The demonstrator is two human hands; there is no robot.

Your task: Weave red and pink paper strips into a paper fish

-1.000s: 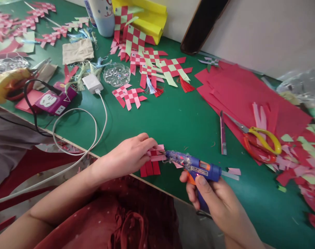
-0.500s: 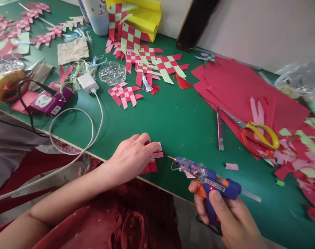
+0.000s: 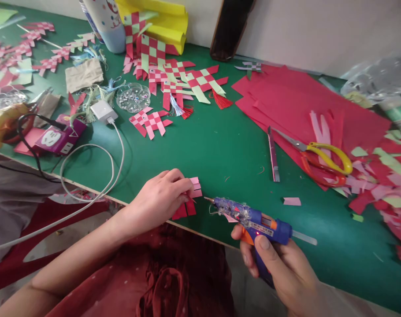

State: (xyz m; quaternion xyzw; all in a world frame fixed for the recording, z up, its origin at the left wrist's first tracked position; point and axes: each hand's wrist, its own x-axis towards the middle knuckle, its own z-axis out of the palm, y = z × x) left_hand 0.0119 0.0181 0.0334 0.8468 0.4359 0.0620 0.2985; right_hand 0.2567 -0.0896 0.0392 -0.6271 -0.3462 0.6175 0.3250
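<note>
My left hand (image 3: 164, 198) is closed in a pinch at the table's front edge, its fingertips on a small paper piece. Pink paper strips (image 3: 196, 187) stick out beyond the fingers, and red paper strips (image 3: 190, 208) show below them; the rest is hidden under the hand. My right hand (image 3: 283, 266) is wrapped round the handle of a blue hot glue gun (image 3: 266, 224) with an orange trigger and a small red light. A clear glue stick (image 3: 304, 237) juts from its back. The metal nozzle points left, a short gap from the strips.
Woven paper fish (image 3: 152, 123) lie behind, beside a tray of small beads (image 3: 133, 97). A white cable (image 3: 121, 145) loops on the left near a purple power adapter (image 3: 60, 134). To the right are scissors (image 3: 329, 158), a craft knife (image 3: 273, 154), red sheets (image 3: 302, 105) and paper scraps.
The view has shifted slightly, so most things sit further left. More of the pink strips shows past my left fingers. The glue gun remains in my right hand, its nozzle still near the strips.
</note>
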